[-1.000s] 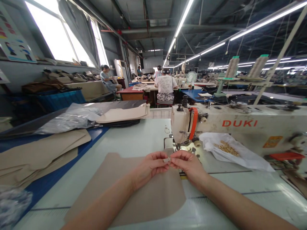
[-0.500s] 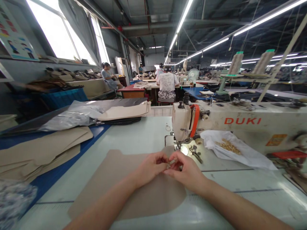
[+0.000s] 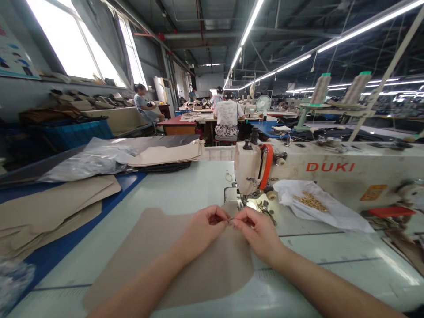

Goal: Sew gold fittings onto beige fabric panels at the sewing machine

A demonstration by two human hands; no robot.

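Note:
My left hand [image 3: 206, 227] and my right hand [image 3: 259, 230] meet in front of the sewing machine's needle area. Both are closed in a pinch, fingertips almost touching, on a small thin piece [image 3: 230, 220] whose kind is too small to make out. Beneath them a flat taupe fabric panel [image 3: 145, 256] lies on the pale green table [image 3: 185, 185], its far right corner reaching toward the presser foot. The sewing machine [image 3: 249, 165] stands just beyond my hands, its lamp lit. Several small metal parts [image 3: 266, 211] lie on its bed, right of the needle.
At right, a white cloth [image 3: 341, 217] carries a pile of small gold-coloured metal pieces [image 3: 310, 201]. Stacked taupe panels [image 3: 56, 207] lie at left, with clear plastic wrapping [image 3: 89, 159] and cream panels [image 3: 168, 154] behind. Co-workers sit farther back.
My fingertips have drawn closer together around the small piece, and my right-hand fingers look more straightened. The whole view has shifted slightly; the fabric panel stays under my hands.

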